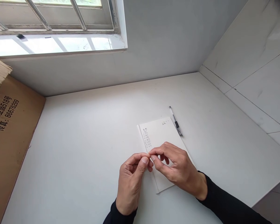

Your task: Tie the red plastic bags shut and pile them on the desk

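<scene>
My left hand (133, 180) and my right hand (177, 163) meet at their fingertips above a white notebook (164, 133). Thumb and index finger of each are pinched together. Whatever lies between the fingertips is too small or too hidden to name. Handwritten lines run down the left side of the notebook, with a little more writing at its upper right. Both hands cover part of its lower half. A clear pen with a black grip (176, 123) lies along the notebook's right edge, touching neither hand.
A large brown cardboard box (16, 133) with printed writing stands at the left. Behind the white table (84, 133) are a grey wall (161, 40) and a barred window (60, 18). Pale tiles (252, 56) cover the right wall. The table's edge shows at lower right.
</scene>
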Motion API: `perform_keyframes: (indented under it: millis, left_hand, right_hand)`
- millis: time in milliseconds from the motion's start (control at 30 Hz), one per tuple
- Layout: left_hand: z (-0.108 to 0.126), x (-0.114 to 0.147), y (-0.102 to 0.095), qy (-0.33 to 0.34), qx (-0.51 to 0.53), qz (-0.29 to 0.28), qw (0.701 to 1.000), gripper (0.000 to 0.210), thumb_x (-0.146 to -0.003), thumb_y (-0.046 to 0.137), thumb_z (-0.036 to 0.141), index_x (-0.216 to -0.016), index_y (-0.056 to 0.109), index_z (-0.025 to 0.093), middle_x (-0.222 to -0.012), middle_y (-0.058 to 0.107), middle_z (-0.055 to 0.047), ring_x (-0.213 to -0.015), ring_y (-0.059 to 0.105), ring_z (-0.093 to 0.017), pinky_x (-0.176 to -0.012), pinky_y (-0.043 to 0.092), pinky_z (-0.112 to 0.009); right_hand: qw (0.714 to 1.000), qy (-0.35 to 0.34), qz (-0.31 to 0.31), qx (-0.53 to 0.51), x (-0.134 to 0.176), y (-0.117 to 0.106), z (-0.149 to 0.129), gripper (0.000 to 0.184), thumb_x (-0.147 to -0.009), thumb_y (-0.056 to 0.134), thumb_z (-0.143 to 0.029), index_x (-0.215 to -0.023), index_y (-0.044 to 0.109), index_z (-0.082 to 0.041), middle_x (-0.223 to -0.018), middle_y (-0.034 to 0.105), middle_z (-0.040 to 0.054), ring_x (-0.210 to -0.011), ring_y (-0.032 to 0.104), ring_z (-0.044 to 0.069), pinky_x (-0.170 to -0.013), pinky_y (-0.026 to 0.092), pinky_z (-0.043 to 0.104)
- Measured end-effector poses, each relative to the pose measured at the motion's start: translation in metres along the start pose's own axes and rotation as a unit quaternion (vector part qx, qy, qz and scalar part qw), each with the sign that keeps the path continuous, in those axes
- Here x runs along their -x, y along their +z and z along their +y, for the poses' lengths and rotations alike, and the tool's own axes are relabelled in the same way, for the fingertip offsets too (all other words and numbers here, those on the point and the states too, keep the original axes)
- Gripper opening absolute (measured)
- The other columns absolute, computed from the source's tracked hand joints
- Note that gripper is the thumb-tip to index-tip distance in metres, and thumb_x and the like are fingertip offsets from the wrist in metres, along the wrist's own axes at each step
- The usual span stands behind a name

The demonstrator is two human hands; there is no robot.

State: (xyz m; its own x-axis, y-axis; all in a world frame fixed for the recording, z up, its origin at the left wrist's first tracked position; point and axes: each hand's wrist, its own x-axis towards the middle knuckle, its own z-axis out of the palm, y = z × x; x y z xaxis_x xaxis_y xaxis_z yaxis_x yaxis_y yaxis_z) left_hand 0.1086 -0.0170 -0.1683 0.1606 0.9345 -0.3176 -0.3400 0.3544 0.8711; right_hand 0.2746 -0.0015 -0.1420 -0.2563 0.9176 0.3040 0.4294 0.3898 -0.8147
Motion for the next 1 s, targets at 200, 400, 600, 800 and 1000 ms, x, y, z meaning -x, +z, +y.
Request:
perform_keyframes:
  millis: [200, 400, 600, 800, 1000]
  left_hand:
    - [-0.002, 0.001, -0.001, 0.014, -0.041, -0.013, 0.999, 0.018, -0.096, 0.065, 0.037, -0.098, 0.074, 0.023, -0.082, 0.066, -0.001, -0.079, 0.057, -0.015, -0.08, 0.046, -0.03]
    - [-0.003, 0.002, -0.002, 0.019, -0.067, -0.01, 0.998, 0.019, -0.097, 0.064, 0.038, -0.098, 0.073, 0.022, -0.084, 0.067, -0.001, -0.079, 0.058, -0.016, -0.08, 0.046, -0.029]
    - [-0.004, 0.002, 0.0, 0.027, -0.088, -0.004, 0.996, 0.02, -0.097, 0.063, 0.039, -0.098, 0.072, 0.021, -0.083, 0.067, -0.001, -0.079, 0.059, -0.016, -0.078, 0.047, -0.029]
    - [-0.001, 0.005, 0.006, 0.04, -0.135, -0.005, 0.99, 0.02, -0.096, 0.065, 0.04, -0.092, 0.072, 0.022, -0.08, 0.067, 0.0, -0.076, 0.059, -0.015, -0.074, 0.046, -0.027]
    - [-0.004, 0.003, 0.002, 0.037, -0.11, 0.017, 0.993, 0.02, -0.097, 0.063, 0.04, -0.101, 0.073, 0.023, -0.081, 0.069, 0.001, -0.077, 0.06, -0.014, -0.078, 0.047, -0.026]
  right_hand:
    - [1.0, -0.012, 0.004, 0.019, 0.0, -0.002, 0.004, 0.011, -0.093, 0.061, -0.015, -0.094, 0.07, -0.022, -0.073, 0.068, -0.0007, -0.065, 0.056, 0.013, -0.063, 0.051, 0.027]
    - [1.0, -0.011, 0.002, 0.021, 0.002, -0.003, 0.008, 0.009, -0.089, 0.063, -0.014, -0.092, 0.068, -0.022, -0.074, 0.066, -0.0013, -0.065, 0.056, 0.013, -0.063, 0.051, 0.026]
    - [1.0, 0.002, -0.002, 0.017, 0.002, -0.003, 0.01, 0.01, -0.088, 0.064, -0.013, -0.09, 0.068, -0.022, -0.074, 0.066, -0.0016, -0.065, 0.055, 0.012, -0.063, 0.049, 0.025]
    - [1.0, -0.008, -0.012, 0.014, 0.0, -0.008, 0.014, 0.011, -0.091, 0.064, -0.012, -0.092, 0.07, -0.021, -0.074, 0.068, -0.0019, -0.066, 0.055, 0.012, -0.061, 0.046, 0.025]
    - [0.999, -0.037, -0.032, 0.005, -0.002, -0.009, 0.014, 0.013, -0.093, 0.063, -0.011, -0.096, 0.072, -0.021, -0.079, 0.072, -0.0012, -0.069, 0.056, 0.012, -0.065, 0.048, 0.025]
